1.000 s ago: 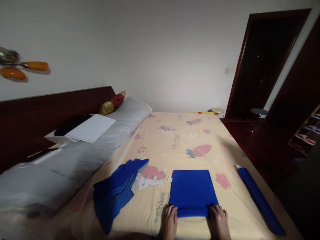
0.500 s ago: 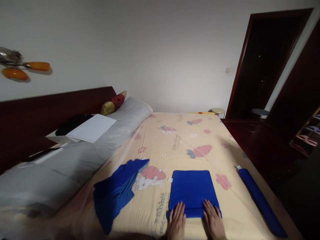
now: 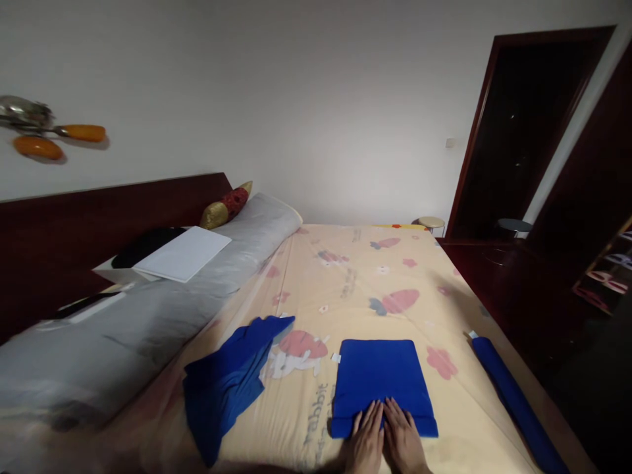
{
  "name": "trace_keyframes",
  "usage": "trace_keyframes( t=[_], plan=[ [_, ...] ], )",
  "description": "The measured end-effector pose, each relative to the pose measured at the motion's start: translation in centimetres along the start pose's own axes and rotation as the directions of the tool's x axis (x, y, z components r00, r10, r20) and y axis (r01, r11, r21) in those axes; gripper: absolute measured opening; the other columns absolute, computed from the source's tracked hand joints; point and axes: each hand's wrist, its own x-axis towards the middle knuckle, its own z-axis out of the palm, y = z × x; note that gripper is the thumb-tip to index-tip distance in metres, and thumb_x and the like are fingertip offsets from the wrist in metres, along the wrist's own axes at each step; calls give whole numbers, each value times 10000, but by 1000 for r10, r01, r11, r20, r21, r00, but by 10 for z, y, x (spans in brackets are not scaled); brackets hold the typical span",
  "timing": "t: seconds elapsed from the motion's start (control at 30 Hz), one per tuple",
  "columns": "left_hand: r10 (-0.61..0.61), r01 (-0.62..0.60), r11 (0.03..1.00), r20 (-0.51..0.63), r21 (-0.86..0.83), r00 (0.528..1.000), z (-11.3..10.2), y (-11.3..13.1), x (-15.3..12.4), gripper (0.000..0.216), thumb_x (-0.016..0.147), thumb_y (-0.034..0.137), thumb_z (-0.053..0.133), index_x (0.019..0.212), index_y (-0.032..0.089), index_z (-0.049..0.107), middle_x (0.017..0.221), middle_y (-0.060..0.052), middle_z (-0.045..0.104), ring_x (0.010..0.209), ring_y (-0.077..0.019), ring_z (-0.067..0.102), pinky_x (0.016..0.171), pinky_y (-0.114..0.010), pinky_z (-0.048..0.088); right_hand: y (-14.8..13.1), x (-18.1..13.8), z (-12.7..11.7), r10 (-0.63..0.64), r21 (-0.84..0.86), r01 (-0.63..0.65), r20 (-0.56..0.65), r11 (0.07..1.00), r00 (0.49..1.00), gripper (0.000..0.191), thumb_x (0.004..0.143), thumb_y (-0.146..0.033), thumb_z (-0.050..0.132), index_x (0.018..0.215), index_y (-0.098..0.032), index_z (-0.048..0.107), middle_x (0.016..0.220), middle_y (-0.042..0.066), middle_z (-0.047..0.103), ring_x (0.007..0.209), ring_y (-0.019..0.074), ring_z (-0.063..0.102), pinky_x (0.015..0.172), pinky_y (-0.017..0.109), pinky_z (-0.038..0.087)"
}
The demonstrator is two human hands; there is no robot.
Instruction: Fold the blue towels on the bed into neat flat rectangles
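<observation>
A folded blue cloth [image 3: 379,375] lies flat on the cream patterned bedsheet [image 3: 360,289], near the bed's front edge. My left hand [image 3: 365,442] and my right hand [image 3: 403,442] rest flat side by side on the cloth's near rolled edge, fingers stretched forward, almost touching each other. Neither hand grips anything. A loose, crumpled blue cloth [image 3: 227,378] lies to the left of the folded one. A rolled blue cloth [image 3: 516,401] lies along the bed's right edge.
A long grey bolster [image 3: 148,316] runs along the dark wooden headboard [image 3: 74,230] on the left, with a white sheet [image 3: 182,253] on it. A gold and red cushion [image 3: 227,204] sits at its far end. Dark wooden furniture [image 3: 498,276] and a doorway [image 3: 523,131] stand on the right.
Both hands slid inward along the folded cloth's near edge, from its two corners to its middle, and now lie flat together. The cloths have not moved.
</observation>
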Motion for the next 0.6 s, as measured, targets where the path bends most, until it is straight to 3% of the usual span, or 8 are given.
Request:
trace_keyframes(
  t=[0.07, 0.17, 0.3, 0.4, 0.53, 0.6],
  plan=[
    [-56, 56, 998, 6, 29, 998, -12, -14, -5, 515, 956, 298, 302, 1450, 375, 177, 1522, 53, 333, 1381, -157, 373, 1106, -399, 381, 19, -4, -3, 51, -54, -54, -55, 997, 997, 486, 944, -438, 301, 1379, -281, 451, 1472, 34, 413, 1368, 233, 382, 1087, 479, 370],
    [-224, 231, 967, -72, 107, 972, -24, -39, -15, 478, 965, 340, 266, 1438, 375, 207, 1521, 36, 336, 1380, -184, 379, 1095, -473, 374, 56, -15, -7, 106, -137, -128, -157, 982, 982, 448, 929, -441, 341, 1325, -327, 514, 1477, 34, 410, 1368, 275, 382, 1058, 539, 371],
    [-311, 351, 917, -212, 189, 926, -19, -52, -20, 468, 940, 343, 330, 1408, 329, 332, 1476, -18, 425, 1342, -242, 437, 1088, -558, 347, 74, -24, -6, 147, -182, -197, -254, 963, 956, 459, 939, -461, 304, 1310, -319, 533, 1475, 55, 421, 1364, 303, 387, 1052, 596, 338],
    [-215, 262, 946, -238, 190, 947, -6, -37, -10, 486, 924, 213, 325, 1396, 310, 377, 1438, -15, 486, 1303, -206, 486, 1063, -475, 408, 52, -18, -2, 159, -139, -205, -287, 969, 945, 530, 940, -504, 303, 1373, -246, 467, 1474, 84, 419, 1370, 275, 380, 1082, 538, 346],
    [30, -16, 996, -151, 89, 988, 7, -6, 9, 504, 917, 186, 335, 1411, 280, 376, 1411, 12, 523, 1270, -130, 513, 1025, -298, 452, 15, -4, 2, -64, -36, 61, -106, 998, 992, 487, 959, -433, 289, 1414, -290, 389, 1474, 34, 419, 1370, 208, 378, 1083, 422, 387],
    [72, -62, 996, -135, 71, 988, 7, -1, 13, 492, 928, 230, 345, 1415, 298, 367, 1410, 16, 523, 1270, -134, 514, 1030, -303, 444, 10, 2, 0, -83, -7, 83, -42, 997, 996, 475, 962, -430, 275, 1413, -321, 379, 1476, 18, 410, 1362, 207, 390, 1073, 435, 400]
  ],
)
